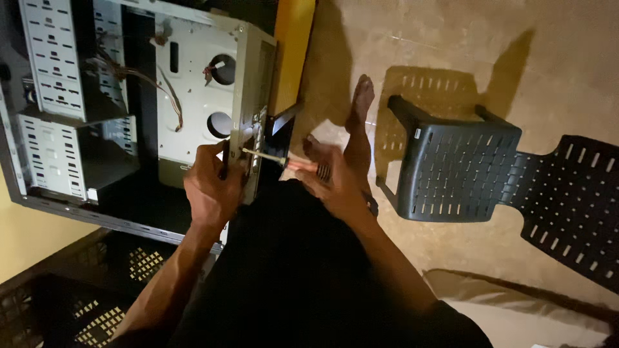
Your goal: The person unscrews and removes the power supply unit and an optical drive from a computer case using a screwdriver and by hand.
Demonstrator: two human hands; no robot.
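Crosswise, screwdriver [284, 161] sits in right hand [332, 183] fingers (tip at case [248, 103]).

Your way to the right is open over bare floor [451, 45] until the black perforated chair [454, 171]. Leftward, the computer case [248, 96] walls you in; below it, a dark plastic crate [97, 283] blocks the path.

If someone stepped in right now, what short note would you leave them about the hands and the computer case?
Left hand: gripping the rear edge of the open computer case.
Right hand: holding the screwdriver by its handle, tip against that rear edge.
Case lies open, drive bays and loose wires showing, on a black crate.
Black plastic chair stands to the right.
Whether a screw is in or out cannot be seen.
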